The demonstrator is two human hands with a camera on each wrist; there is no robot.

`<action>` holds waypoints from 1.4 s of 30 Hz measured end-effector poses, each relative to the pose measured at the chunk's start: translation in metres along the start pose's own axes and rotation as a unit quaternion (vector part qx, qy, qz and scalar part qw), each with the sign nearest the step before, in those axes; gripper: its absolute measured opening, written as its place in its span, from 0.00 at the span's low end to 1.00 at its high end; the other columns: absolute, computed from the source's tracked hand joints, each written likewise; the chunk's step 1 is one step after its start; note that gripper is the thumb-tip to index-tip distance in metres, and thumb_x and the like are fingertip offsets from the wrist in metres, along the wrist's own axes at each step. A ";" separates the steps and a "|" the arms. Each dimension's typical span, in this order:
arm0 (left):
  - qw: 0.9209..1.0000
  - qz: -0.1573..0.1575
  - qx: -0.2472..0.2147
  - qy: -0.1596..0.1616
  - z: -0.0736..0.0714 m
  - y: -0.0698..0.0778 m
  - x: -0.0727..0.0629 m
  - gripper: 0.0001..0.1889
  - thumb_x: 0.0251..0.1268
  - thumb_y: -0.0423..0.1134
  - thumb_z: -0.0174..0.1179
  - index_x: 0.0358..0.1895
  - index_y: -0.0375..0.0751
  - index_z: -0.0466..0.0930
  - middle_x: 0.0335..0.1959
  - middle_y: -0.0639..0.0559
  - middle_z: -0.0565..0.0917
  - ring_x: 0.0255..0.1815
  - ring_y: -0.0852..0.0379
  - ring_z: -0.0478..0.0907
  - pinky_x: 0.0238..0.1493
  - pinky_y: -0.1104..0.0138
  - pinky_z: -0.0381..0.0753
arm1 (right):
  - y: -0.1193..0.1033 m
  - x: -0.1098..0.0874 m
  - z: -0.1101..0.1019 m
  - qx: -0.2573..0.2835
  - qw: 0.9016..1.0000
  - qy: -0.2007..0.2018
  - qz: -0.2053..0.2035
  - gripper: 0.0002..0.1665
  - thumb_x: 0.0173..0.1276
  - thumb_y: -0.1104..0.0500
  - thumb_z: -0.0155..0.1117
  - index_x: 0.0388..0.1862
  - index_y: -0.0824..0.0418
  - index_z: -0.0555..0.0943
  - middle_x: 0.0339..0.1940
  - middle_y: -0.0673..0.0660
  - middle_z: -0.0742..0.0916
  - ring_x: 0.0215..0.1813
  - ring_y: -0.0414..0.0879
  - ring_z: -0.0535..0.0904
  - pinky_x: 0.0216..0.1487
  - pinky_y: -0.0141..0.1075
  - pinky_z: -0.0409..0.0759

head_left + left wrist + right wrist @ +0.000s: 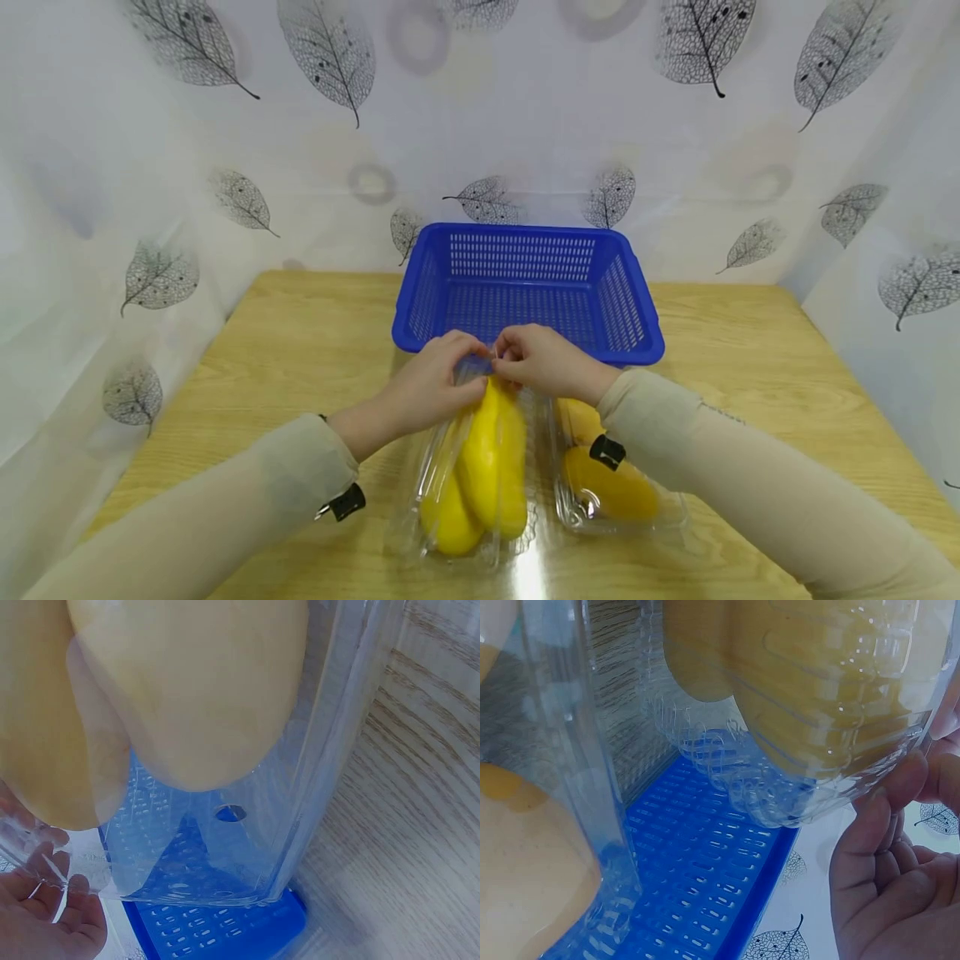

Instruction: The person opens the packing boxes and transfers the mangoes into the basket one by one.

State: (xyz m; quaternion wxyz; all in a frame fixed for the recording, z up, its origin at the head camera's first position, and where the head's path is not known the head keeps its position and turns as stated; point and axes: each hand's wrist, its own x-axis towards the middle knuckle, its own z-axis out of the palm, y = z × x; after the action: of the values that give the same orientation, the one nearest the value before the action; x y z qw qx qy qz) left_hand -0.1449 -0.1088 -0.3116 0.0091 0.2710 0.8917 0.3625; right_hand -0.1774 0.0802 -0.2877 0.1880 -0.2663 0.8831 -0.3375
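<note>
A clear plastic clamshell box [442, 467] with yellow mangoes [491, 458] inside stands tilted up in front of me. At its top edge my left hand [423, 385] pinches the plastic between thumb and fingers. Close beside it, my right hand [543, 360] pinches the same edge with curled fingers. Seen close in the left wrist view, the box [337, 742] has a small oval hole near its end. The ribbed plastic wall of the box [705, 761] shows in the right wrist view, mangoes behind it. Where exactly the fingertips meet is partly hidden.
Just beyond the hands sits a blue plastic basket [517, 292] with slotted walls. A second clear box [585, 523] holding orange-yellow mangoes [611, 487] lies on the wooden table [315, 333], under my right forearm. A leaf-patterned sheet [517, 117] hangs behind and along the sides.
</note>
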 end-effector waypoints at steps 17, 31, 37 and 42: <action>1.000 0.004 -0.008 -0.001 -0.001 0.000 -0.001 0.16 0.57 0.38 0.56 0.49 0.37 0.77 0.49 0.48 0.76 0.53 0.52 0.71 0.57 0.57 0.68 | -0.002 -0.001 0.001 0.002 1.000 -0.001 -0.002 0.06 0.66 0.61 0.57 0.37 0.63 0.77 0.20 0.51 0.80 0.24 0.43 0.73 0.30 0.33 0.74; 1.000 0.003 -0.016 -0.012 -0.002 -0.002 -0.001 0.16 0.57 0.38 0.56 0.48 0.38 0.77 0.49 0.50 0.76 0.53 0.54 0.70 0.58 0.59 0.68 | -0.002 -0.002 0.001 0.003 1.000 -0.007 -0.005 0.05 0.66 0.61 0.57 0.36 0.63 0.77 0.19 0.51 0.80 0.23 0.43 0.73 0.31 0.34 0.74; 1.000 0.015 -0.018 -0.014 -0.003 -0.001 -0.001 0.16 0.57 0.37 0.56 0.49 0.36 0.77 0.50 0.48 0.76 0.53 0.53 0.71 0.58 0.58 0.69 | -0.002 -0.002 0.001 0.007 1.000 -0.011 -0.003 0.05 0.67 0.61 0.57 0.37 0.63 0.77 0.19 0.51 0.80 0.24 0.43 0.73 0.31 0.34 0.74; 0.999 0.021 -0.019 -0.016 -0.004 -0.002 -0.001 0.15 0.57 0.36 0.55 0.48 0.36 0.78 0.49 0.48 0.76 0.53 0.52 0.71 0.57 0.58 0.69 | -0.001 -0.002 0.001 0.006 1.000 -0.011 -0.007 0.05 0.67 0.61 0.57 0.37 0.63 0.77 0.19 0.51 0.80 0.24 0.43 0.73 0.31 0.34 0.74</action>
State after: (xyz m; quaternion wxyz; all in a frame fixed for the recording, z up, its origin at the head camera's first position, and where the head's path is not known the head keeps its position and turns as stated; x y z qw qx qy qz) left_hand -0.1456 -0.1132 -0.3095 0.0206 0.2953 0.8786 0.3748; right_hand -0.1751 0.0801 -0.2871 0.1969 -0.2751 0.8771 -0.3409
